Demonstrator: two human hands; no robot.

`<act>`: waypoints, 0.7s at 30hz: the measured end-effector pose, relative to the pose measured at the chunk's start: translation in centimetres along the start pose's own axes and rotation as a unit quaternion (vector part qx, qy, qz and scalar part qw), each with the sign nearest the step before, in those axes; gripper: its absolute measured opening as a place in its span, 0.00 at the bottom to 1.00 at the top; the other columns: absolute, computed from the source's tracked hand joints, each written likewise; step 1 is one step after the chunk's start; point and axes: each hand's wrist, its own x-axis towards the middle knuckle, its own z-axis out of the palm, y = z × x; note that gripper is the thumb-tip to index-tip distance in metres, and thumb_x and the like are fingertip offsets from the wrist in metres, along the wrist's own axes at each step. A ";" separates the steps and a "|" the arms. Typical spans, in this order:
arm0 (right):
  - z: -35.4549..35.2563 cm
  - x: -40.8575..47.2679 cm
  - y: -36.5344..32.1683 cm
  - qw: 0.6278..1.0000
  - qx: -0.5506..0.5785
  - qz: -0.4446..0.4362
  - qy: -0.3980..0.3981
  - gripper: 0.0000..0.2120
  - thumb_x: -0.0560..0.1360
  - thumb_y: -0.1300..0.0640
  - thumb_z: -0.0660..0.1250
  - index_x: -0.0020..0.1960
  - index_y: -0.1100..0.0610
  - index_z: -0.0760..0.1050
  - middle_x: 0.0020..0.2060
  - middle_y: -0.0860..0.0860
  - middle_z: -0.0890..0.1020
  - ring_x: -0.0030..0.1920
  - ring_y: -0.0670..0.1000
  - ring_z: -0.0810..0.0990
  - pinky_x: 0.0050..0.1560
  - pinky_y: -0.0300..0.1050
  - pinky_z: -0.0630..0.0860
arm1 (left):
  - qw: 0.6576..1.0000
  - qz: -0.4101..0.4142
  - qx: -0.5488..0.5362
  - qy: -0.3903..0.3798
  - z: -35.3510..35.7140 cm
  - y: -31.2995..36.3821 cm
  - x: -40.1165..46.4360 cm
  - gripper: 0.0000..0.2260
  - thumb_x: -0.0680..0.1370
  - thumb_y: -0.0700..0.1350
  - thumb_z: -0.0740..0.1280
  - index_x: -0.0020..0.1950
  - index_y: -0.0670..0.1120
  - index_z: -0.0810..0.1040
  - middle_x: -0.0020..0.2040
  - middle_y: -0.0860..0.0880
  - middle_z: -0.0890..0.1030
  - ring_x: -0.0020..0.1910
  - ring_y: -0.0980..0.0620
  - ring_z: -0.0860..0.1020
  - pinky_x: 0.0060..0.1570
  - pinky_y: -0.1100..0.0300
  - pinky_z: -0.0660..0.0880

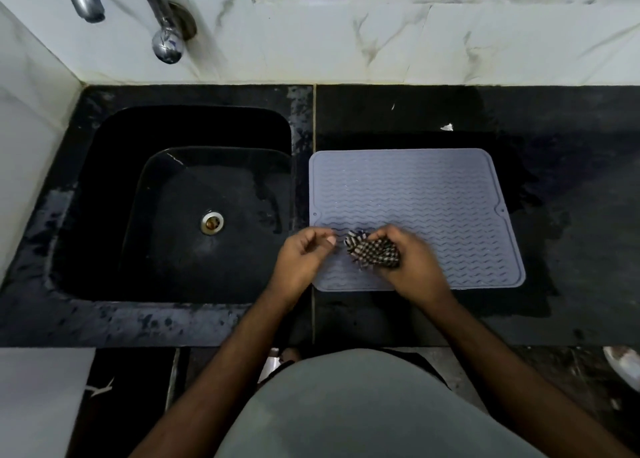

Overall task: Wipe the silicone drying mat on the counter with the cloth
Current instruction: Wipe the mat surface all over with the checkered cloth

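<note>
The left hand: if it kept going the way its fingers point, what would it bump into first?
Probably the checked cloth bunched in the right hand. The left hand has its fingertips aimed right, just short of the cloth's frayed end, over the mat. Heights are hard to judge.

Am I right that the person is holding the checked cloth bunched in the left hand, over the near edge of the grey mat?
Not quite: the head view shows the checked cloth bunched in the right hand, over the near edge of the grey mat.
</note>
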 end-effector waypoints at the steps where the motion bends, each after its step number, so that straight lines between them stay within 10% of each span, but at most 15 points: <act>1: -0.6 0.4 0.4 0.999 -0.025 0.006 0.025 0.23 0.64 0.53 0.80 0.56 0.43 0.76 0.53 0.41 0.83 0.53 0.47 0.79 0.56 0.46 0.75 | 0.995 0.042 0.085 0.021 -0.7 -0.5 0.4 0.08 0.79 0.40 0.71 0.58 0.43 0.83 0.53 0.48 0.85 0.52 0.55 0.82 0.60 0.53 0.78; 9: -0.1 1.7 0.6 0.984 -0.150 -0.074 -0.068 0.25 0.70 0.49 0.75 0.65 0.45 0.72 0.66 0.45 0.72 0.61 0.51 0.76 0.58 0.52 0.77 | 0.852 0.134 0.498 -0.090 -2.4 -1.5 1.8 0.53 0.68 0.61 0.77 0.82 0.59 0.45 0.82 0.59 0.49 0.81 0.53 0.47 0.75 0.45 0.52; 15: 4.1 1.0 -2.3 0.937 -0.294 -0.150 -0.115 0.26 0.75 0.47 0.63 0.73 0.38 0.67 0.69 0.41 0.73 0.58 0.54 0.72 0.57 0.53 0.73 | 0.843 0.119 0.513 -0.108 -2.7 -2.0 2.6 0.57 0.66 0.65 0.76 0.82 0.58 0.40 0.80 0.56 0.61 0.81 0.52 0.49 0.76 0.44 0.47; 21: 6.3 2.6 -3.1 0.921 -0.325 -0.151 -0.155 0.23 0.72 0.43 0.71 0.66 0.39 0.74 0.65 0.42 0.74 0.57 0.55 0.70 0.54 0.52 0.69 | 0.835 0.114 0.523 -0.126 -3.3 -1.9 3.1 0.58 0.64 0.69 0.74 0.82 0.59 0.41 0.80 0.58 0.61 0.81 0.52 0.46 0.77 0.39 0.40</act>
